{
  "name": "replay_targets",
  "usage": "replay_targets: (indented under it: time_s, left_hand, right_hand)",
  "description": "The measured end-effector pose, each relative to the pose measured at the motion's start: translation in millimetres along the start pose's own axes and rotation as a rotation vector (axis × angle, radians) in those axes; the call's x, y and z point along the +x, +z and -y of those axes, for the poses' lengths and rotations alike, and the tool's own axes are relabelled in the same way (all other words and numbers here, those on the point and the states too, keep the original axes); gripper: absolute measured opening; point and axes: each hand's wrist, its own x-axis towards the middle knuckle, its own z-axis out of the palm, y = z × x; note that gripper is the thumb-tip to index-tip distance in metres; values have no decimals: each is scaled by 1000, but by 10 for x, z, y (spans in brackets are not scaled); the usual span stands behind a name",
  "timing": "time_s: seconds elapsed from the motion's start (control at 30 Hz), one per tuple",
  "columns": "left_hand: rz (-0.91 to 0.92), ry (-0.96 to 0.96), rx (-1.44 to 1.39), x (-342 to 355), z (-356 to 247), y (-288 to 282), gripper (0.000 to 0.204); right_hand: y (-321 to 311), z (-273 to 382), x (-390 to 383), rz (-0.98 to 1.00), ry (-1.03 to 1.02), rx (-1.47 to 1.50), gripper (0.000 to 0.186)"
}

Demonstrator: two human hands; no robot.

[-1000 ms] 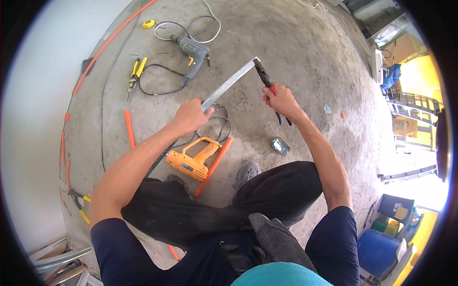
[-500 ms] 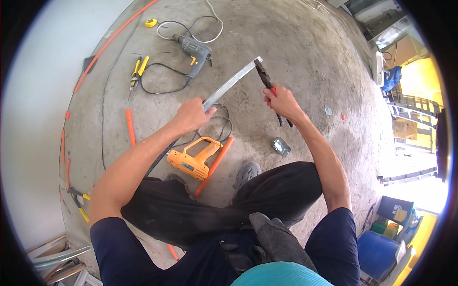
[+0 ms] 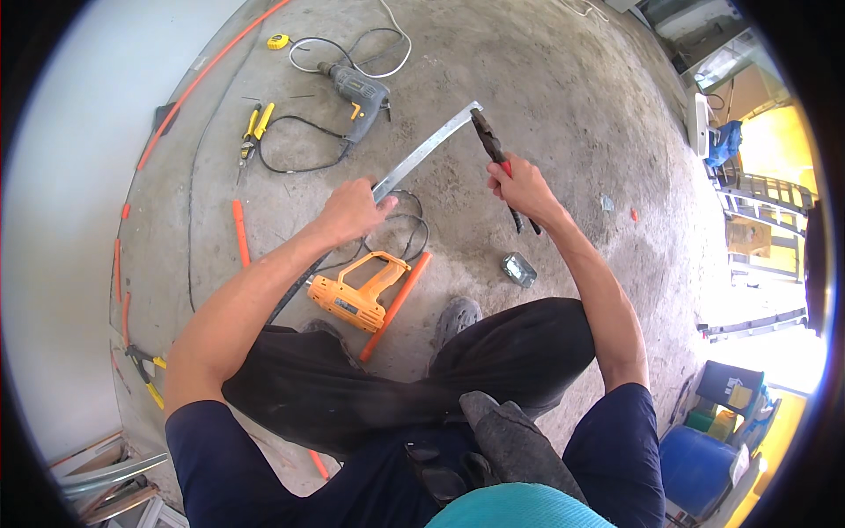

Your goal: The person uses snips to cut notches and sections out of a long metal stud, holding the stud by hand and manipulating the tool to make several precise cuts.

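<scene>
My left hand (image 3: 352,211) grips a long, flat silver metal strip (image 3: 425,150) that slants up to the right. My right hand (image 3: 522,189) is closed on dark pliers with red on the handle (image 3: 485,132); their jaws are at the strip's upper end. Below my hands, an orange heat gun (image 3: 348,299) lies beside a short orange tube (image 3: 396,304) and looped cable. A small clear block-like item (image 3: 518,269), too indistinct to name, sits on the floor below my right hand.
Concrete floor (image 3: 563,106) holds a grey drill (image 3: 356,92), yellow tape measure (image 3: 278,41), yellow-handled snips (image 3: 257,128) and orange tubes (image 3: 240,233). A white wall (image 3: 70,220) runs along the left. Ladders (image 3: 766,198) and a blue drum (image 3: 695,466) stand at right; my crossed legs are below.
The strip's upper end and the pliers have shifted very slightly right since a second ago. Both hands keep their grips in nearly the same places.
</scene>
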Motion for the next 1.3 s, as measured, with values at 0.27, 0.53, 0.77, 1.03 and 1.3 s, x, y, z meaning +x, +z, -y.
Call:
replay_targets:
  time_s: [0.27,0.53,0.77,1.03,1.3]
  left_hand:
    - [28,-7,-11,1,-24,-22,45]
    - [55,-45,-78,37,40,53,42]
    - [43,-14,-3,73,131,134,41]
    - [16,-4,60,57,126,119,41]
    - [27,-34,52,26,91,64,42]
  right_hand:
    - [51,-13,21,-33,-18,-37,37]
    - [71,106,47,34,122,-77,55]
    - [114,-35,87,59,100,-131,49]
    - [176,-107,63,86,15,73,32]
    - [182,-38,34,55,-7,35,35]
